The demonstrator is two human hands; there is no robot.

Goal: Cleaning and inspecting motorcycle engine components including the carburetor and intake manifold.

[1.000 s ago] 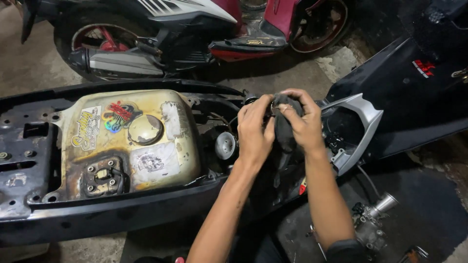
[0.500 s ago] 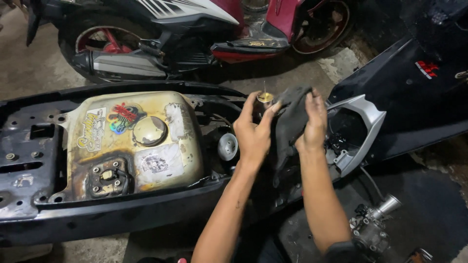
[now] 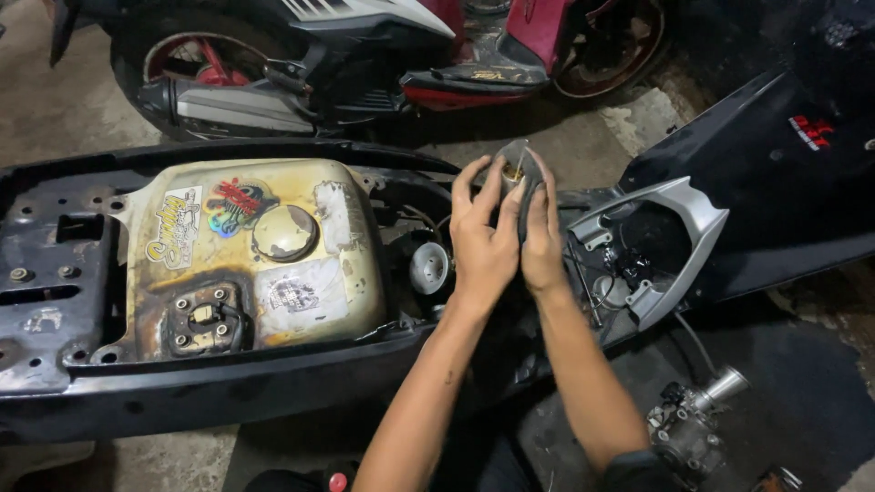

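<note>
Hands meet over the open frame of a stripped scooter: the left hand (image 3: 483, 241), fingers curled and half closed, grips a dark cloth-wrapped part (image 3: 519, 173) from the left, while the right hand (image 3: 544, 239) presses flat against its other side, fingers extended upward. A glimpse of brass metal shows at the top of the bundle, between the fingertips. At far left, the black frame tray (image 3: 46, 292) is dotted with bolt holes. Beside it sits a yellowed, rust-stained fuel tank (image 3: 255, 260), covered in stickers, its round cap (image 3: 285, 232) shut. Between tank and hands, a small round grey fitting (image 3: 428, 267) lies just beside the left wrist. To the right, a silver grab rail (image 3: 679, 237) frames a wiring-filled cavity, close to the right hand. A red-and-white scooter (image 3: 365, 55) stands behind, leaving a strip of bare concrete. Lower right, a metal engine part (image 3: 693, 419) rests on the floor, well apart from the hands.
</note>
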